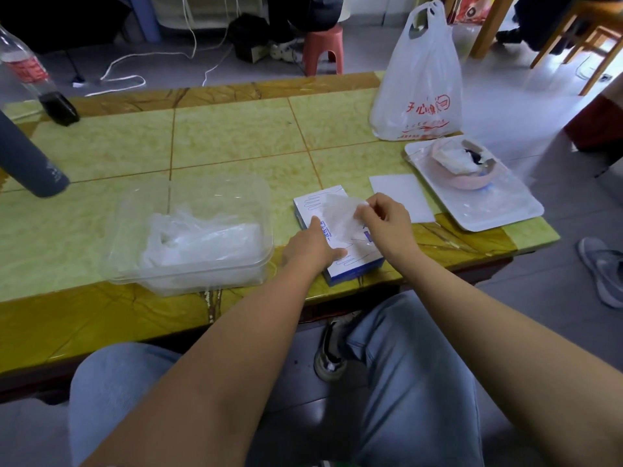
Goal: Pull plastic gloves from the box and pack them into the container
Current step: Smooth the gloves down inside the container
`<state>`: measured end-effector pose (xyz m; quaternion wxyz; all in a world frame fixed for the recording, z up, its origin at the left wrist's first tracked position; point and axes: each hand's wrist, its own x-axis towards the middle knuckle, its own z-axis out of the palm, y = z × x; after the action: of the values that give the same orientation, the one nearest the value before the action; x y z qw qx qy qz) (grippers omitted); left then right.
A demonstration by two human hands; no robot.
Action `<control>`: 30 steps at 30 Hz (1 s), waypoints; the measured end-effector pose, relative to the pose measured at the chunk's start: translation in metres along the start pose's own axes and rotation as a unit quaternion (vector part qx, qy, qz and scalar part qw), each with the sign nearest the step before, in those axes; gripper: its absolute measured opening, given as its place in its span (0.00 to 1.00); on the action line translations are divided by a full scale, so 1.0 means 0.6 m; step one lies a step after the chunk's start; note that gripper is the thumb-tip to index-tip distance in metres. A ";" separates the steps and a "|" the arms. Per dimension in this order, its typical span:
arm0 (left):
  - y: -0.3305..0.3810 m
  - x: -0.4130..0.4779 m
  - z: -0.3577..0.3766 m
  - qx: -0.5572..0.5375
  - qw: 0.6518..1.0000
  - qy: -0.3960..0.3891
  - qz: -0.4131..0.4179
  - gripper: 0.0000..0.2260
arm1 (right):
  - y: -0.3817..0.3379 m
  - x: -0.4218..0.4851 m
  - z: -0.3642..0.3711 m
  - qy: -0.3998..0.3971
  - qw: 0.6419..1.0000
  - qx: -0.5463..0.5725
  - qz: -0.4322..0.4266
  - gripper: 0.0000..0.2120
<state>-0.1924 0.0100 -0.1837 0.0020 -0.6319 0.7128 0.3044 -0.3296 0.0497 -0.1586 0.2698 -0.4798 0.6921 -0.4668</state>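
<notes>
Plastic glove [337, 214] stood partly out of box [357, 259], near centre | right hand [384, 219] pinched its right edge | left hand [312, 247] pressed box, fingers flat | container [202, 269] lay left of both, nearer left hand, long axis left-right

The bench [229, 136] has a yellow-green tiled top with a brown marbled border along its edges. Near the front edge sits a clear container [202, 269], and just to its right a white and blue box [362, 257] lies flat, angled to the edge. A white card [401, 197] lies flat between the box and a white tray [499, 210] at the right corner. Behind the tray stands a white bag [421, 96] with red print. On the far left are a bottle [27, 69] and a grey flask [30, 163].
</notes>
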 end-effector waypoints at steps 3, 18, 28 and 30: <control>-0.001 0.001 -0.003 0.002 1.000 -0.004 0.005 0.42 | -0.011 -0.003 -0.009 0.042 0.996 0.078 0.006 0.10; 0.036 -0.052 -0.065 -0.455 0.889 -0.059 -0.012 0.10 | -0.033 -0.029 -0.020 0.006 0.968 0.181 0.172 0.13; -0.017 -0.066 -0.127 -0.584 0.802 0.123 0.029 0.10 | -0.087 -0.042 0.047 -0.130 0.942 0.256 0.176 0.12; -0.038 -0.073 -0.142 -0.513 0.841 0.146 0.086 0.09 | -0.092 -0.043 0.058 -0.175 0.949 0.229 0.131 0.23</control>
<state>-0.1305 0.0120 -0.1071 -0.4529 -0.5158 0.4983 0.5297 -0.2679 0.0541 -0.1251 0.5477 -0.3844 0.5655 -0.4822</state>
